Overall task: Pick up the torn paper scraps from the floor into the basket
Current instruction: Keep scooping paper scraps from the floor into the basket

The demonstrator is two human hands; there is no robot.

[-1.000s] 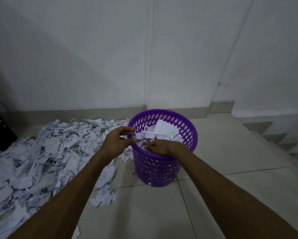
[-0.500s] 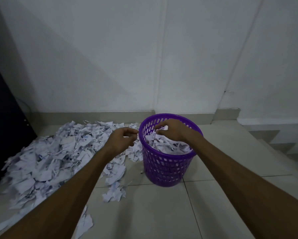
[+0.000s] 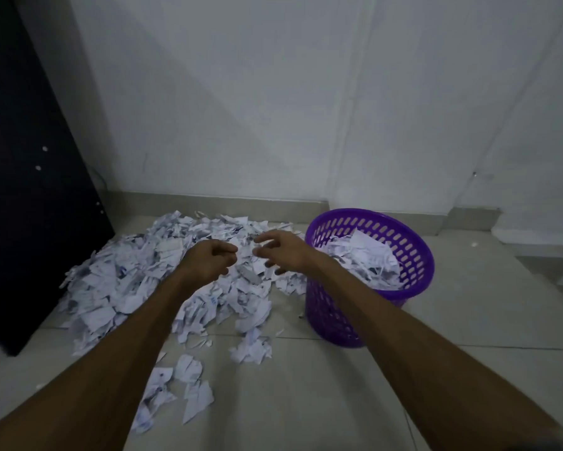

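Reaching over the paper scraps (image 3: pixel 163 275) heaped on the floor (image 3: pixel 306 402), the left hand (image 3: pixel 208 263) is loosely curled and the right hand (image 3: pixel 281 252) spread, both empty. Overfilling risks spills: the purple basket (image 3: pixel 413 255), just beside the heap, already brims with scraps.

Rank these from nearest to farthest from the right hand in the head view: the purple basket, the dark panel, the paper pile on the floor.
From the right hand:
1. Paper pile, directly under and around the hand.
2. Purple basket, just to its right.
3. Dark panel, far left against the wall.
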